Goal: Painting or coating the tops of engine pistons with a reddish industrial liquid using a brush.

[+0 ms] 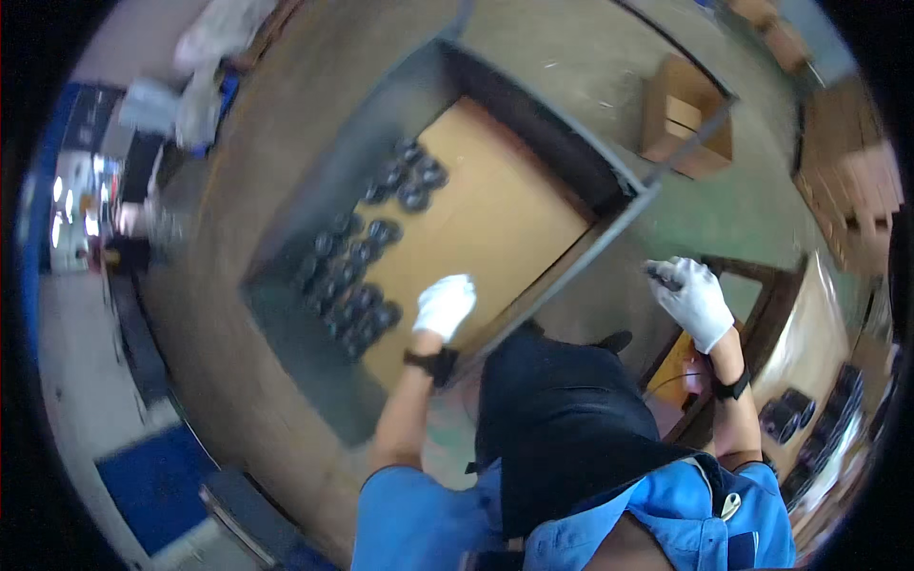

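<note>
My left hand (446, 306), in a white glove, is over the cardboard-lined floor of a large grey bin (324, 381). Its fingers are blurred, so their grip is unclear. Close to its left, clusters of black round parts (357, 319) sit on the cardboard (495, 181) along the bin's left side, with another group (409, 176) farther back. Beyond the bin's right edge, my right hand (693, 300), also gloved in white, is closed around a small dark piece (664, 275). Most of that piece is hidden by the fingers.
A brown-topped workbench (804, 333) with dark edges stands at my right, bearing more black round parts (788, 416). An open cardboard box (681, 124) rests on the floor beyond the bin, and stacked cartons (847, 171) line the far right. A metal bar (690, 143) extends from the bin's corner.
</note>
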A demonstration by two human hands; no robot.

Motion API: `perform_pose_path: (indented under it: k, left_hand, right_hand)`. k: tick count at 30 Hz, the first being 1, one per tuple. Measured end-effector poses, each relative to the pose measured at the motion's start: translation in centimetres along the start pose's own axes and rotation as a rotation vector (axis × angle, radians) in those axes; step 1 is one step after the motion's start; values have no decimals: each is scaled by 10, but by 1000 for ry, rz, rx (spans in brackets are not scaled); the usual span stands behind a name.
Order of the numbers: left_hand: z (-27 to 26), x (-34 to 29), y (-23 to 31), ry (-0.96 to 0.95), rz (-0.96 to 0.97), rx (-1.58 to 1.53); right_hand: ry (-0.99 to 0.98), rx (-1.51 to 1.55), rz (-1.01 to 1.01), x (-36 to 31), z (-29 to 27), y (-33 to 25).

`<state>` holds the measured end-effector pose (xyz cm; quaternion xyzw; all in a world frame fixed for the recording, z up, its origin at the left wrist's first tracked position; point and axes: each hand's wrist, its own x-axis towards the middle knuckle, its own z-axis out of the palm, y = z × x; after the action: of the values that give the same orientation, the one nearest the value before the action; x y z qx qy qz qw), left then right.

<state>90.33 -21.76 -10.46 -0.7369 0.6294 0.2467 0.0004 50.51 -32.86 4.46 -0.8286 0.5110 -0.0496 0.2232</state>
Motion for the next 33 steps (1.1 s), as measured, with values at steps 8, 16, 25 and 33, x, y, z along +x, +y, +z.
perform_pose_path:
  k: [8, 16, 25, 33]
  left_hand:
    - [33, -21, -191, -55, -529, -291]
    - [56, 119, -216, -4, -387, -302]
    - [86, 322, -300, 116, -140, 76]
    - [81, 404, -345, 165, 136, 481]
  right_hand:
    - [-263, -203, -650, 244, 128, -105]
    - [-665, -274, -534, 404, 287, -151]
    - [-580, -452, -702, 553, 453, -155]
    - [-477, -624, -867, 643, 524, -181]
